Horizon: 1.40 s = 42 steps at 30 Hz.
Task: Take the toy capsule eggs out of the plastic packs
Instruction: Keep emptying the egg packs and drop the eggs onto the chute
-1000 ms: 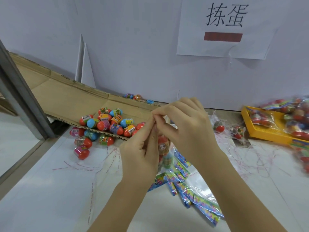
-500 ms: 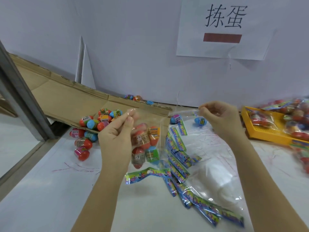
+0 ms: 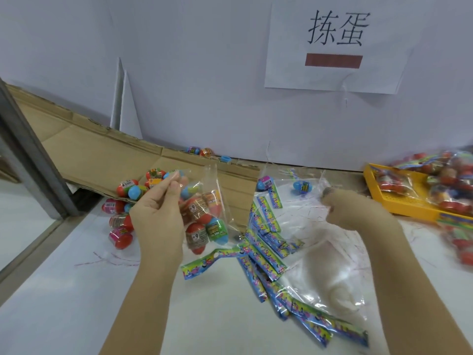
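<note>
Now left hand [image 3: 158, 216] raised, grip pinching plastic pack [image 3: 204, 208] top; right hand [image 3: 355, 208] blurred, curled, grip contents unclear.

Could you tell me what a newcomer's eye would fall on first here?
The left hand holds up a clear pack of bright capsule eggs at centre-left, pinched near its top. Just behind, loose eggs lie heaped by the cardboard, and a white sign with large black characters hangs on the wall, upper right.

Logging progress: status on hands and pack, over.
Left hand pinches plastic pack by corner; capsule eggs inside. Right hand blurred, grip unclear. Nothing in the way.
</note>
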Each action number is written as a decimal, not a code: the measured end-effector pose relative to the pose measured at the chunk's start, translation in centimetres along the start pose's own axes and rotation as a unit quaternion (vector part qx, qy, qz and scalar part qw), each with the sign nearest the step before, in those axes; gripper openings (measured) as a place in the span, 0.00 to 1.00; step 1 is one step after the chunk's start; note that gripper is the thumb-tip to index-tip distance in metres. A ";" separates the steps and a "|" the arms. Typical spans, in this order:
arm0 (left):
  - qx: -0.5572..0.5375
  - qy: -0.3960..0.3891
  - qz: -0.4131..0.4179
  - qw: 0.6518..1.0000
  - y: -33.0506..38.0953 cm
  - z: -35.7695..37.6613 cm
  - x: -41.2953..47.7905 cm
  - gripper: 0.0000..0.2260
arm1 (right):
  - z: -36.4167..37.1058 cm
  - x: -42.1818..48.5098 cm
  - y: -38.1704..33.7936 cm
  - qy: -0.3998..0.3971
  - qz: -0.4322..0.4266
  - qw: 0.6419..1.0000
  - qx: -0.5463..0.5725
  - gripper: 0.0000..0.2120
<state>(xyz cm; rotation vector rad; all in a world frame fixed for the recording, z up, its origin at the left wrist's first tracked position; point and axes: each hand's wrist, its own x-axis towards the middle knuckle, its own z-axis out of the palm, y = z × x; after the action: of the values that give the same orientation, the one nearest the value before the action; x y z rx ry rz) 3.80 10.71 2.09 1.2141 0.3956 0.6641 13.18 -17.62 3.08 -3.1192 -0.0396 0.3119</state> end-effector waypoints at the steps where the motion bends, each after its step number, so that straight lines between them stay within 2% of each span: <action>1: -0.006 -0.007 0.001 1.000 0.1 0.1 -0.1 0.10 | -0.5 -0.3 0.6 -0.014 0.015 1.000 -0.010 0.22; 3: -0.036 -0.031 -0.008 0.999 0.5 0.3 -0.5 0.10 | -1.5 -1.0 1.3 0.015 -0.004 0.998 0.053 0.22; 4: -0.056 -0.047 -0.015 0.997 0.7 0.4 -0.8 0.10 | -2.0 -1.4 1.2 0.058 -0.033 0.988 0.140 0.21; 5: -0.071 -0.062 -0.017 0.995 0.8 0.6 -1.1 0.10 | -2.6 -1.9 0.6 0.101 -0.064 0.957 0.264 0.20; 6: -0.083 -0.077 -0.017 0.993 0.8 0.7 -1.3 0.10 | -3.2 -2.9 -0.6 0.113 -0.094 0.902 0.407 0.19; 7: -0.091 -0.091 -0.017 0.991 0.9 0.8 -1.6 0.09 | -3.8 -3.8 -2.1 0.084 -0.131 0.831 0.534 0.21; 8: -0.098 -0.106 -0.017 0.989 1.0 0.9 -1.9 0.09 | -4.1 -4.7 -3.7 0.041 -0.165 0.774 0.611 0.23; 9: -0.106 -0.119 -0.015 0.987 1.0 1.1 -2.1 0.09 | -4.1 -5.4 -5.2 0.004 -0.184 0.748 0.638 0.26; 12: -0.118 -0.138 -0.003 0.983 1.0 1.3 -2.5 0.09 | -3.8 -7.0 -9.0 -0.057 -0.213 0.747 0.627 0.24; 16: -0.142 -0.165 -0.015 0.976 1.0 1.2 -2.4 0.13 | -3.1 -7.3 -10.6 -0.026 -0.198 0.693 0.693 0.11; 19: -0.106 -0.231 -0.054 0.966 1.0 1.0 -2.1 0.30 | -3.2 -7.1 -10.4 0.000 -0.188 0.654 0.732 0.09; 22: -0.014 -0.303 -0.085 0.949 0.7 0.8 -1.9 0.28 | -3.3 -6.9 -9.9 0.022 -0.186 0.640 0.745 0.09; 24: 0.014 -0.316 -0.093 0.944 0.6 0.8 -2.0 0.24 | -3.4 -6.9 -9.8 0.026 -0.192 0.637 0.746 0.08; 29: -0.012 -0.305 -0.076 0.949 0.7 1.0 -2.2 0.17 | -3.2 -6.9 -9.8 0.027 -0.199 0.638 0.744 0.07; 36: -0.021 -0.312 -0.074 0.947 1.0 1.1 -2.6 0.18 | -2.9 -6.6 -10.0 0.035 -0.195 0.623 0.756 0.11; 37: -0.031 -0.300 -0.078 0.950 1.2 1.1 -2.7 0.16 | -2.9 -6.6 -10.0 0.034 -0.198 0.619 0.759 0.12; 39: -0.032 -0.260 -0.062 0.963 1.4 1.2 -2.7 0.04 | -2.9 -6.6 -9.8 0.037 -0.205 0.616 0.760 0.11; 42: 0.022 -0.181 0.014 0.983 1.4 1.0 -2.6 0.13 | -3.0 -6.5 -9.5 0.042 -0.203 0.613 0.763 0.10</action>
<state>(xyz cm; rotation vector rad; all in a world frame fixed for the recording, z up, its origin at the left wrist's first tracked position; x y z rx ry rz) 2.10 8.60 3.60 1.3532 0.0883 0.4469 7.17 -8.27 7.39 -1.3147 -0.2886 0.0597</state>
